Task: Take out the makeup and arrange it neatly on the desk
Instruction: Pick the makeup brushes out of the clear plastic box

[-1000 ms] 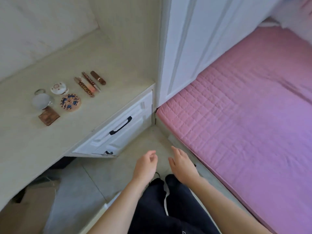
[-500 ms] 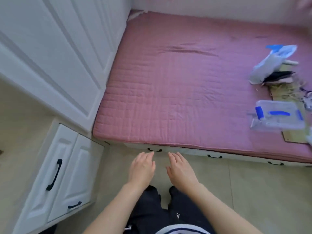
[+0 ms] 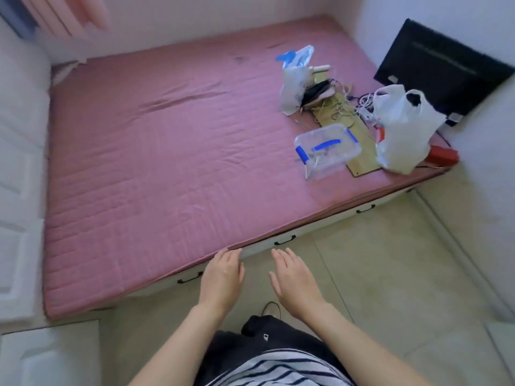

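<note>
Facing a pink quilted bed (image 3: 156, 168), the person holds both hands out palm-down over the floor (image 3: 376, 274). Left hand (image 3: 221, 278) at 6 o'clock: fingers straight, relaxed, holding nothing, fingertips in line with the mattress edge; actual contact cannot be told. Right hand (image 3: 294, 281) just beside it, also flat, fingers extended, empty. The hands are apart, not touching each other.

No makeup can be made out. Clutter sits on the bed at 2 o'clock: a clear plastic box (image 3: 326, 150) with blue lid clips and a blue handle, contents too blurred to tell. Just right of it, a white plastic bag (image 3: 401, 129); behind it, a blue-and-white bag (image 3: 294, 79), with tangled cords (image 3: 338, 103) over a flat tan board (image 3: 359, 160). A black panel (image 3: 443, 73) leans against the wall at 1 o'clock. A red object (image 3: 443, 157) sits behind the white bag.

White cabinet doors (image 3: 19, 190) at 9 o'clock. Black drawer handles (image 3: 284, 240) run under the bed edge.
</note>
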A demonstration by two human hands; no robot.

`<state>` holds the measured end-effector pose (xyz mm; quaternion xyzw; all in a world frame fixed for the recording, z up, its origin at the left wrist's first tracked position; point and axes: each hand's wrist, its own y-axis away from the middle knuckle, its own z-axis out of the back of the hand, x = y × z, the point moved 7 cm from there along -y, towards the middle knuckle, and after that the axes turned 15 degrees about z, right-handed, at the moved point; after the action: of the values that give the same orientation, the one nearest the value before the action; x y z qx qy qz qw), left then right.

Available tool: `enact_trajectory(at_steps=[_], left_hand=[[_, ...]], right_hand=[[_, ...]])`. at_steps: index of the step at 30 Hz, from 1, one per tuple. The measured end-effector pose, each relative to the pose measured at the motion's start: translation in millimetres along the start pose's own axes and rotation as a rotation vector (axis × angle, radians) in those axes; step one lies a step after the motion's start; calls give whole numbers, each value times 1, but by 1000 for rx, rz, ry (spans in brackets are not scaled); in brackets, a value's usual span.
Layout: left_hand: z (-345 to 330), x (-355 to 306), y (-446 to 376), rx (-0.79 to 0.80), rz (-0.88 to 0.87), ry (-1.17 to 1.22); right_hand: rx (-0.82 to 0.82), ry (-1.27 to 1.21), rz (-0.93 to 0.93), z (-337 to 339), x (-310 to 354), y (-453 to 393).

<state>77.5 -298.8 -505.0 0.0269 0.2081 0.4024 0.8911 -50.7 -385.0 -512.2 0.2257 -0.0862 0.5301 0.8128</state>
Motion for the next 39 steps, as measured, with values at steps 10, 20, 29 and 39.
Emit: enact_trajectory(at_steps=[10,20,29,39], left_hand=[[-29,-167,-41,40,-367,-34],[-67,-290,-103,80,-580,-98],[-78,-396,-206,105,-683,-127],[-86,-481,-302,123,-583,-109]], right_hand=[[-267,-67,-343,60,-131,64],[-387,-93,-634,107,-241,92],[-427,-93,-701,183,-355,51],[-376,-88,-632,246,-457,-8]])
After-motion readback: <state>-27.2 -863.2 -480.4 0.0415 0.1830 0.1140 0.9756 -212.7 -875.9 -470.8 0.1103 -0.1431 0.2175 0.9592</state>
